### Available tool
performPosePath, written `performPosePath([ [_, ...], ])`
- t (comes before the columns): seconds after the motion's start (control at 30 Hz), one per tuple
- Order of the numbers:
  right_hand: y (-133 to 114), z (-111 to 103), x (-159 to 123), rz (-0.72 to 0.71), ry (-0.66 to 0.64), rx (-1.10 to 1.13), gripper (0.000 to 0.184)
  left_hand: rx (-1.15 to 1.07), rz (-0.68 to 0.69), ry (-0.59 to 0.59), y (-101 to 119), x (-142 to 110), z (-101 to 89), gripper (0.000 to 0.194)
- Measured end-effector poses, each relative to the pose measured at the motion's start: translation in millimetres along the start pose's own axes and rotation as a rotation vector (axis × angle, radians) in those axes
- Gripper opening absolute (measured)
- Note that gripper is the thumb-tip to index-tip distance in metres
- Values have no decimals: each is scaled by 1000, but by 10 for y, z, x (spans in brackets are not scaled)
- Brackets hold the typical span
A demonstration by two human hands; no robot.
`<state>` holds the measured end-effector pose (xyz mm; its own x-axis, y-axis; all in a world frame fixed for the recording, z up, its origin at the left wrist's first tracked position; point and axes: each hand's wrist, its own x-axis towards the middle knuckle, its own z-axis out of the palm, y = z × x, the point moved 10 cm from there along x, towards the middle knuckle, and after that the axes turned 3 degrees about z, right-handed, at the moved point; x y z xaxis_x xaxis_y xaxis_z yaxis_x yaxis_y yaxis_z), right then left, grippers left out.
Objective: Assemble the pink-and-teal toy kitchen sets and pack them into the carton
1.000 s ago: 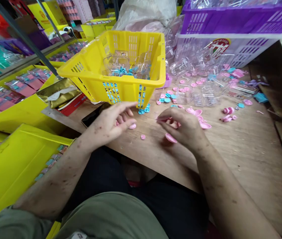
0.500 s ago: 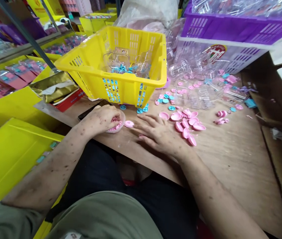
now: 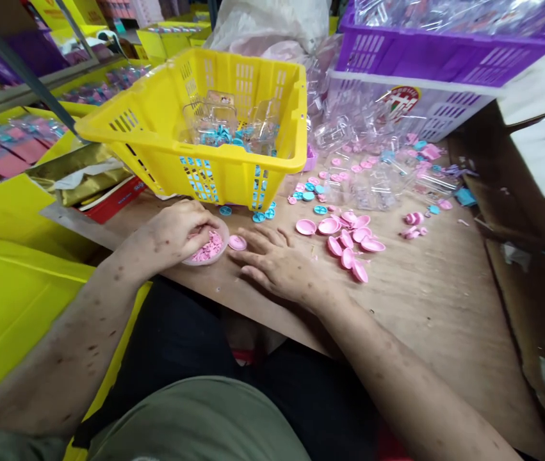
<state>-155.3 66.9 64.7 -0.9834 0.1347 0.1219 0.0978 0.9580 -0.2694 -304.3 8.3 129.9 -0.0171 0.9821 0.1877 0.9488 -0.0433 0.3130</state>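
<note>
My left hand reaches over the rim of a small round bowl near the table's front edge. Its fingers are drawn together at a heap of tiny pink plastic pieces; whatever they pinch is hidden. My right hand lies palm down on the wood, fingers stretched out and spread. Just beyond its fingertips, beside the bowl, is one pink oval plastic piece. Several similar pink oval shells lie loosely grouped to the right of that hand.
A yellow basket holding clear and blue plastic parts stands behind my hands. Blue discs and clear plastic cases are scattered to its right. A purple crate sits on a white crate at the back. Cardboard borders the right side.
My left hand has drawn back toward the bowl's left side, uncovering more of the pink pieces. My right hand has slid slightly nearer the pink oval piece. The whole view has shifted a little.
</note>
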Motion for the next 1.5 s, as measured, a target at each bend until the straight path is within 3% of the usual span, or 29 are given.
performPosePath([
  [0.1, 4, 72, 50, 3, -47, -10, 51, -39, -39, 33, -7, -33, -68, 37],
  [0.2, 44, -30, 36, -25, 43, -12, 55, -96, -69, 59, -27, -105, -129, 30],
  [0.37, 273, -305, -122, -16, 289, 252, 13, -372, -121, 277, -52, -270, -341, 26],
  [0.47, 349, -411, -164, 1, 372, 314, 11, -544, -176, 398, -99, -335, -367, 18],
  [0.6, 126, -346, -42, -112, 289, 239, 39, -693, -250, 456, -213, -372, -267, 15],
  [0.67, 22, -223, 27, -160, 207, 224, 31, -711, -271, 476, -247, -393, -244, 20],
  [0.77, -24, -140, 54, -181, 186, 200, 11, -721, -261, 492, -196, -396, -260, 15],
  [0.9, 28, -352, -50, -156, 317, 353, 12, -845, -281, 478, -59, -348, -224, 9],
  [1.07, 32, -576, -205, -174, 431, 568, 21, -1067, -353, 351, 85, -255, 64, 13],
  [1.3, -51, -568, -182, -245, 402, 562, 31, -998, -249, 282, 303, -180, 196, 8],
  [1.43, -38, -611, -194, -269, 453, 603, 12, -893, -229, 329, 311, -192, 133, 10],
  [1.5, -32, -619, -208, -279, 459, 609, 15, -848, -219, 334, 309, -190, 106, 11],
])
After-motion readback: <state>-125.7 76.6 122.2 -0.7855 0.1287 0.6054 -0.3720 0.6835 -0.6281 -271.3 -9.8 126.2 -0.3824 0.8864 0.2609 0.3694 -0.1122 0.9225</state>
